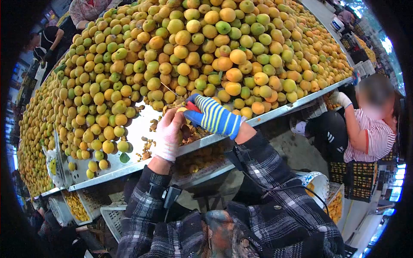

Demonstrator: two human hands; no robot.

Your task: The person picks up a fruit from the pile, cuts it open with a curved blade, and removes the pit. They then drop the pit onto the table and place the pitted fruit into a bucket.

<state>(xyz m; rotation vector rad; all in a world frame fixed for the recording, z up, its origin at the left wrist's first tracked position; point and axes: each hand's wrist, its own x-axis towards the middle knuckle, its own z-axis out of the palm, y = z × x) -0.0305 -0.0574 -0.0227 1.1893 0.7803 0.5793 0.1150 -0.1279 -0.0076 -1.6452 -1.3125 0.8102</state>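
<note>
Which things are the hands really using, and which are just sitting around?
In use: left hand pinching one fruit; right hand gripping a red tool; scraps beneath them.
Lying about: fruit pile, metal table, white bucket, crate, another person nearby.

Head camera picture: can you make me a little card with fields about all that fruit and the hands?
Place: long metal table
Fruit pile: huge, with yellow, orange and green fruit
Left hand: white glove, closed on a small yellow fruit
Right hand: blue-and-yellow striped glove, gripping a red tool, mostly hidden
Under the hands: brown scraps on the table
Nearby: another person in a striped shirt, right of the table
Below: crate of yellow pieces
</note>
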